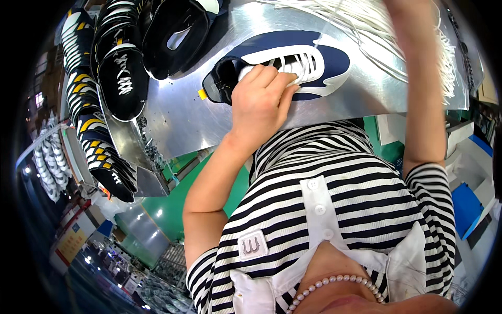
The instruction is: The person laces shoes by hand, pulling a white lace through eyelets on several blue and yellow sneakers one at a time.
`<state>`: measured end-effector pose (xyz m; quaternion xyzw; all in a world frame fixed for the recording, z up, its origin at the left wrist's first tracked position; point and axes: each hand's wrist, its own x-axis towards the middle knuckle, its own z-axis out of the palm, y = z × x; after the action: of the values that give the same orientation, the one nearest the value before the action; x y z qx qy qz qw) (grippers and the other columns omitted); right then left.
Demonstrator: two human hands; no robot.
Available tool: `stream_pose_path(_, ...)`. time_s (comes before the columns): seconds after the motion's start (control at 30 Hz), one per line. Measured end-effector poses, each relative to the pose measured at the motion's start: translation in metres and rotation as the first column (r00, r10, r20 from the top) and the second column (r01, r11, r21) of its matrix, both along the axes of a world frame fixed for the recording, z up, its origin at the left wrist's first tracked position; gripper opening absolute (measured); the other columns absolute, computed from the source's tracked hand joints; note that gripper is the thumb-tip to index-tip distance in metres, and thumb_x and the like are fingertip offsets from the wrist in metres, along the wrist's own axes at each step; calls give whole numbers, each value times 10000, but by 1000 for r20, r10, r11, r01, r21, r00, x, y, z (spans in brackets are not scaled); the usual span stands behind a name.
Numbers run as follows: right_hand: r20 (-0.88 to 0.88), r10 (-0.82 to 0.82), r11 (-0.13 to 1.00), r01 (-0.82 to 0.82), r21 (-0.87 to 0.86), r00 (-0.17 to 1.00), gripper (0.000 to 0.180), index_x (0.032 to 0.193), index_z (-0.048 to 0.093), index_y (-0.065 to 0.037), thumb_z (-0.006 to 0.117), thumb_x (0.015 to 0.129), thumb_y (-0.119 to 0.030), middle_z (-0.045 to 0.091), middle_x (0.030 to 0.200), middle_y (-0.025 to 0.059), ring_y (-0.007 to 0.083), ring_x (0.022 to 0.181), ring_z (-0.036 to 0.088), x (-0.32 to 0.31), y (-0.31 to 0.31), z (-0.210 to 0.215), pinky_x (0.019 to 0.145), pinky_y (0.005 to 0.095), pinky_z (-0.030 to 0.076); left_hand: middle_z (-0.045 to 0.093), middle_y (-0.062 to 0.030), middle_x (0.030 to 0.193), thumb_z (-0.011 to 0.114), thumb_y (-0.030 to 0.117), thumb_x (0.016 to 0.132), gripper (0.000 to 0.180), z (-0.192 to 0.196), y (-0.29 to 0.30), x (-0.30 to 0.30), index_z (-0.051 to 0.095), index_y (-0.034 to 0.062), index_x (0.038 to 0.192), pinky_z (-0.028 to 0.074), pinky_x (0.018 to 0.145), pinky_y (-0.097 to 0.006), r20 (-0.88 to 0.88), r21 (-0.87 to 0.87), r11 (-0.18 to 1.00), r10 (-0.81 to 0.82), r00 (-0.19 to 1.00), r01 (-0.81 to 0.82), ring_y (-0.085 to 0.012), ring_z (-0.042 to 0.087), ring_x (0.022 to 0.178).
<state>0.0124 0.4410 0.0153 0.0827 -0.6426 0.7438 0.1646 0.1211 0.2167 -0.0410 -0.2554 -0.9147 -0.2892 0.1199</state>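
Observation:
A navy and white sneaker (pixel 334 57) lies on the metal table, its toe to the right and a yellow tab (pixel 203 94) at its heel. My left hand (pixel 261 99) is closed on the shoe around the tongue and the near edge of its opening, with the thumb beside the laces. White laces (pixel 306 68) cross the front part of the opening. One lace strand runs upward from the shoe toward the top edge. My right hand (pixel 410 15) is raised at the top right, blurred and partly cut off; its fingers and anything in them cannot be made out.
Loose white laces (pixel 366 31) lie in a bundle at the table's far right. Dark shoes (pixel 123 83) stand at the table's left, with a long stack of shoe uppers (pixel 86 99) beyond them. The metal table (pixel 183 120) ends close to my body. A blue bin (pixel 465 209) is at the right.

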Motion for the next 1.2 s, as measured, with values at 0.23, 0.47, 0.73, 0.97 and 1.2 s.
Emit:
stream_pose_path(0.23,422,446,856,-513,54,789,162,996,674,-43,722,850,-96,671,890,-1,74,836,626,46,-33,-59,765,209,483,690,-205,975,658,287,933,647,12,-6,-11,299,-2,1388,524,829,-370,620,295,883,115,776,-366,-319,684,929)
stream_pose_path(0.47,373,811,529,-838,-136,452,157,912,651,-15,740,795,-72,639,829,-2,76,758,588,46,-26,-15,681,214,476,672,-197,834,468,378,1031,464,1,-8,-19,519,-22,1260,506,750,-357,463,317,844,261,847,-433,-309,665,803)
stream_pose_path(0.73,263,334,873,-402,277,905,149,987,682,-57,696,857,-129,691,830,24,90,753,629,35,-52,-82,672,234,485,713,-156,843,769,398,801,513,-12,9,-22,623,16,1112,516,748,-391,396,311,800,382,835,-514,-310,676,775)
stream_pose_path(0.97,418,230,853,-389,349,879,188,1104,613,-17,631,937,-102,652,890,24,84,857,616,57,-41,-52,753,234,479,713,-125,847,812,211,741,441,-15,11,-18,619,26,1092,524,729,-350,408,376,772,359,839,-513,-245,665,772)
stream_pose_path(1.2,304,341,606,-455,652,890,148,1028,604,2,624,938,-114,649,784,94,165,711,623,57,-23,-53,677,267,493,711,-106,797,809,217,715,434,-17,11,-17,633,68,1083,515,728,-383,414,353,766,386,824,-536,-286,644,753)
